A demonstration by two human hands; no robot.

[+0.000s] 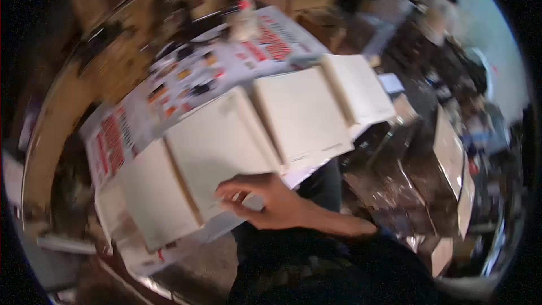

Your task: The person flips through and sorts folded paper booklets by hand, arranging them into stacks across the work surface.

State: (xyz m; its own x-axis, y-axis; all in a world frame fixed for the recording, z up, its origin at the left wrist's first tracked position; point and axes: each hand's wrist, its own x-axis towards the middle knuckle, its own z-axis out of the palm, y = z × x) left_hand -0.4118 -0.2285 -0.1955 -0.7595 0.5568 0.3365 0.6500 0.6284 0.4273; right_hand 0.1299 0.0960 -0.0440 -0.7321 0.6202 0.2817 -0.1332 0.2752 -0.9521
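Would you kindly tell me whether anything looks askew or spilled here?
The pale panels on the printed sheet look slightly askew, fanning at different angles rather than lining up, though lens distortion may exaggerate this. I see no spill.

Extends the right forearm [339,223] leftward across the front of the body, bare beyond a dark sleeve [389,260]. Holds the right hand [271,200] in a loose curl, wrist nearly straight, fingers [245,182] bent above the thumb [241,211], with a gap between. Blurs slightly at the fingertips.
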